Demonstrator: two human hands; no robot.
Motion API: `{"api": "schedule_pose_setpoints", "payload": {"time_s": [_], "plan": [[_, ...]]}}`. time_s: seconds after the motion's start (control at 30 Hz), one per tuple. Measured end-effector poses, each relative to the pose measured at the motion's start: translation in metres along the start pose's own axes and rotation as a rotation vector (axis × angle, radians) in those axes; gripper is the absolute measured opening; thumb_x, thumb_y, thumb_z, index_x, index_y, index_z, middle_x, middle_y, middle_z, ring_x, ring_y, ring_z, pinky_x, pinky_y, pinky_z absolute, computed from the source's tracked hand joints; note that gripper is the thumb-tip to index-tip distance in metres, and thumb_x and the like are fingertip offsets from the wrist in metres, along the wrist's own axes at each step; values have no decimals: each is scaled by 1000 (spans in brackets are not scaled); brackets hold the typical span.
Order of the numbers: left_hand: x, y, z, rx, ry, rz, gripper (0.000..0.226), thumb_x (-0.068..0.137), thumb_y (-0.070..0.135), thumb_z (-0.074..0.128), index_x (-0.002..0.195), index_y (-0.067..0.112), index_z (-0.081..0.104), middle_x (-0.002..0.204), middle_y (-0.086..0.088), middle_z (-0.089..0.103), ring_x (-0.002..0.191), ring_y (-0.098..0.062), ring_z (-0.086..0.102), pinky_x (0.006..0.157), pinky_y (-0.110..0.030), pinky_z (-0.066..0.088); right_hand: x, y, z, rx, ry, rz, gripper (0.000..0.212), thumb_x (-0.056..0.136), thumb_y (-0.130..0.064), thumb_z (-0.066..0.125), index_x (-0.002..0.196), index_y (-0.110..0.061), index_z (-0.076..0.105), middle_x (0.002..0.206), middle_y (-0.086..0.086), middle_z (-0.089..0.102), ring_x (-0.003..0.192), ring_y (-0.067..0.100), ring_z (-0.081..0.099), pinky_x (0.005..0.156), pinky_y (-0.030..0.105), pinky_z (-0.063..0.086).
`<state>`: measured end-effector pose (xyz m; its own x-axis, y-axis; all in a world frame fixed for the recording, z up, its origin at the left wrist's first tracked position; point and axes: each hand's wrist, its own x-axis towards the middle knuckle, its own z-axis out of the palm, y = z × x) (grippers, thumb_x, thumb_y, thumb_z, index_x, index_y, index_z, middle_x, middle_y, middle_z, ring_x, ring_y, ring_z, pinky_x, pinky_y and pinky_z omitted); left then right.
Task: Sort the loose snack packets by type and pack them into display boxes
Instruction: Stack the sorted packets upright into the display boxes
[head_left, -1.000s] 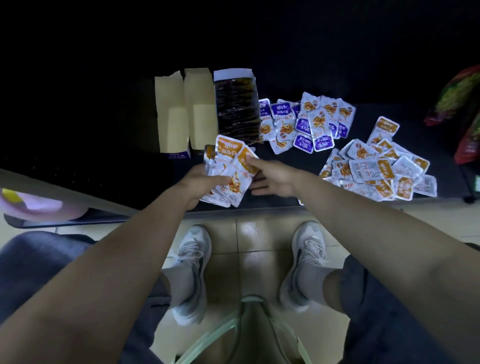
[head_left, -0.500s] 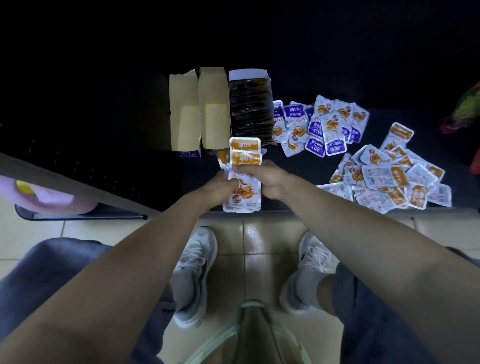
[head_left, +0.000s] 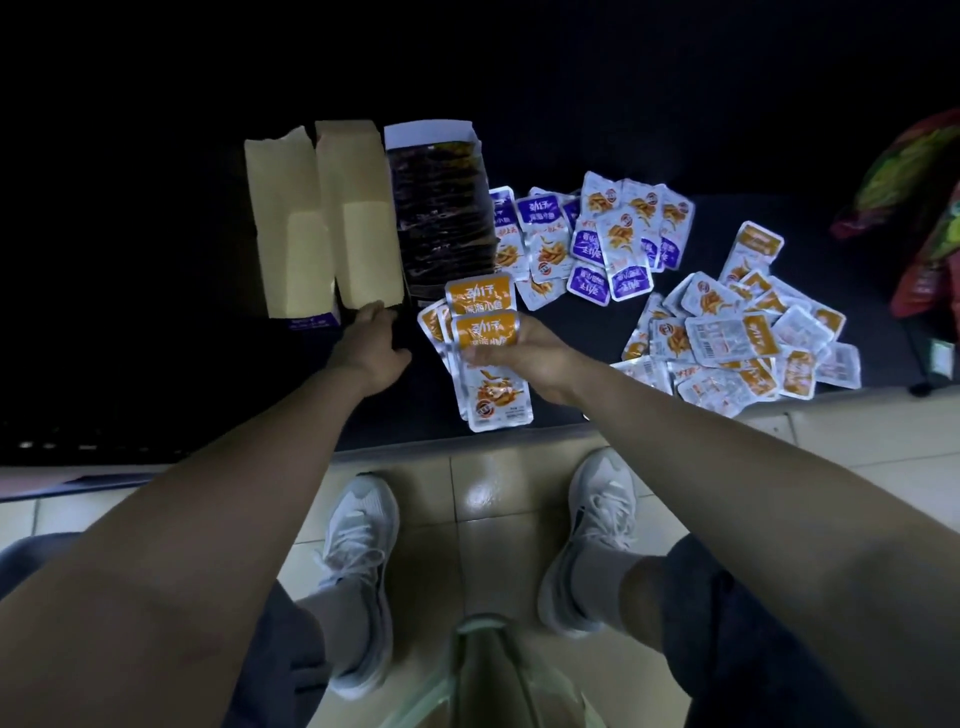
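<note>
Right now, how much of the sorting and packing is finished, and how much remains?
Done: one display box looks full of dark packets. In hand: the right hand grips a stack of orange packets; the left hand reaches toward two tan boxes that look empty. Left: the purple pile and the orange pile lie loose.

Orange packet stack (head_left: 488, 358) is gripped, fanned, in right hand (head_left: 535, 356). Purple packets (head_left: 589, 244) are piled beside dark-filled display box (head_left: 441, 208). Loose orange packets (head_left: 737, 338) are heaped farther right. Two open cardboard boxes (head_left: 358, 218) are laid side by side at left.
</note>
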<state>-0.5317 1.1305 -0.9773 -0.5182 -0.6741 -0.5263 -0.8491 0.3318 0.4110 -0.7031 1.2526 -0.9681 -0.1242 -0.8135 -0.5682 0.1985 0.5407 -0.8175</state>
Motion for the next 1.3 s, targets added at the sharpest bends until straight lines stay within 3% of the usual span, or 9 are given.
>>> {"api": "schedule_pose_setpoints", "payload": {"time_s": [0.2, 0.43, 0.57, 0.73, 0.83, 0.93, 1.03, 1.13, 1.3], "plan": [[-16, -5, 9, 16, 106, 57, 42, 86, 5, 60, 128, 9, 58, 128, -14, 43, 105, -31, 56, 91, -31, 44, -5, 9, -12, 57, 61, -14, 28, 82, -5, 73, 107, -15, 65, 103, 2, 70, 104, 18, 66, 99, 33, 48], [-74, 13, -8, 125, 389, 159, 16, 83, 7, 60, 91, 20, 65, 102, -1, 63, 86, -27, 63, 66, -32, 48, -30, -8, -8, 172, 114, 46, 24, 85, -10, 70, 108, -13, 65, 101, 1, 70, 93, 13, 66, 79, 26, 51], [-107, 17, -13, 2, 295, 151, 22, 77, 7, 69, 95, 19, 63, 83, 7, 64, 84, -21, 64, 69, -29, 49, -52, -24, 6, 279, 44, 91, 35, 87, -9, 68, 121, -7, 61, 108, 8, 69, 96, 20, 67, 76, 37, 57], [-133, 24, 1, -150, 76, 95, 18, 78, 4, 63, 82, 17, 76, 80, 2, 73, 77, -20, 69, 75, -32, 57, -67, -25, 25, 199, 14, 155, 15, 86, -6, 68, 100, -11, 64, 102, 10, 69, 93, 25, 66, 82, 42, 54], [-138, 17, 11, -139, -97, 86, 12, 80, 13, 69, 77, 24, 73, 68, 14, 65, 69, -14, 66, 77, -32, 57, -71, -12, 35, 147, -12, 196, 13, 87, -5, 67, 97, -11, 63, 98, 9, 68, 87, 23, 66, 81, 40, 55], [-133, 3, 14, -131, 144, 36, 9, 81, 16, 66, 85, 23, 69, 92, 2, 65, 85, -21, 65, 81, -35, 53, -69, 0, 43, 83, -27, 236, 24, 86, -5, 68, 110, -8, 62, 100, 9, 68, 87, 22, 66, 81, 40, 55], [-122, -6, 13, -151, 326, -132, 35, 83, 15, 65, 114, 9, 52, 119, -16, 50, 98, -33, 58, 82, -39, 49, -63, 4, 46, 51, -25, 251, 29, 86, -3, 68, 114, -7, 60, 99, 8, 68, 85, 20, 66, 78, 38, 55], [-104, -10, 15, -222, 165, -274, 54, 89, 24, 63, 133, 4, 38, 128, -19, 52, 112, -36, 55, 88, -39, 47, -56, 5, 42, 67, -36, 261, 29, 85, -2, 68, 113, -8, 61, 101, 9, 68, 88, 22, 66, 79, 38, 55], [-95, -6, 21, -169, 92, -240, 26, 92, 15, 53, 114, 1, 53, 114, -18, 63, 104, -35, 60, 75, -28, 44, -52, 7, 35, 139, -6, 189, 18, 86, -3, 67, 100, -13, 64, 94, 4, 70, 84, 18, 68, 73, 35, 55]]}}
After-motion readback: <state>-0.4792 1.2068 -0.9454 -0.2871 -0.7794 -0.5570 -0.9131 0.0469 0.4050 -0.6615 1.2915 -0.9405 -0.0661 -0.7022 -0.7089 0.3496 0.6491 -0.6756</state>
